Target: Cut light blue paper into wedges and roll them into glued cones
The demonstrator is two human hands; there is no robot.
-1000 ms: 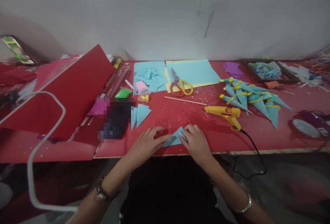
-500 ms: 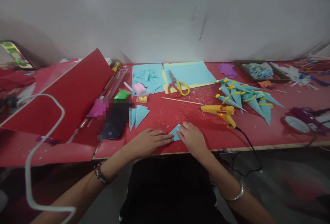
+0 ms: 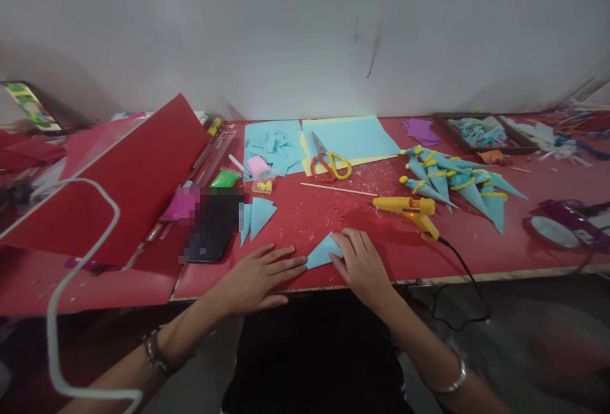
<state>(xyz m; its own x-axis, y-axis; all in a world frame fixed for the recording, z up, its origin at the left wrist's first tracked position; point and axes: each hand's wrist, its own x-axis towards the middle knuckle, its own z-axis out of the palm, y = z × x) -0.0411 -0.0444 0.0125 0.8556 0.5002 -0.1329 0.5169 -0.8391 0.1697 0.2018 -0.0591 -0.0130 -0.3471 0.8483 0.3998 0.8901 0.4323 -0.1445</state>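
Observation:
Near the table's front edge lies a light-blue paper wedge (image 3: 322, 253), its narrow tip pointing left. My left hand (image 3: 260, 277) rests flat on the table, fingers stretched out, with the fingertips at that tip. Curled fingers of my right hand (image 3: 361, 261) hold the wide end of the wedge and hide part of it. Further left, blue paper wedges (image 3: 261, 216) lie beside a dark phone (image 3: 212, 227), which is partly pixelated. To the right is a yellow glue gun (image 3: 405, 206) with a small orange light. Red-and-yellow-handled scissors (image 3: 328, 159) lie on blue sheets (image 3: 352, 133).
Several blue paper cones (image 3: 469, 188) with yellow trim are heaped at right. A thin stick (image 3: 338, 189) lies in the middle. At left a large red board (image 3: 157, 179) leans up, and a white cable (image 3: 53, 312) hangs in front. A tray (image 3: 519, 147) of scraps stands back right.
My left hand has slid left and its fingers lie flatter. More of the blue paper wedge shows between my hands. My right hand has stayed at its wide end.

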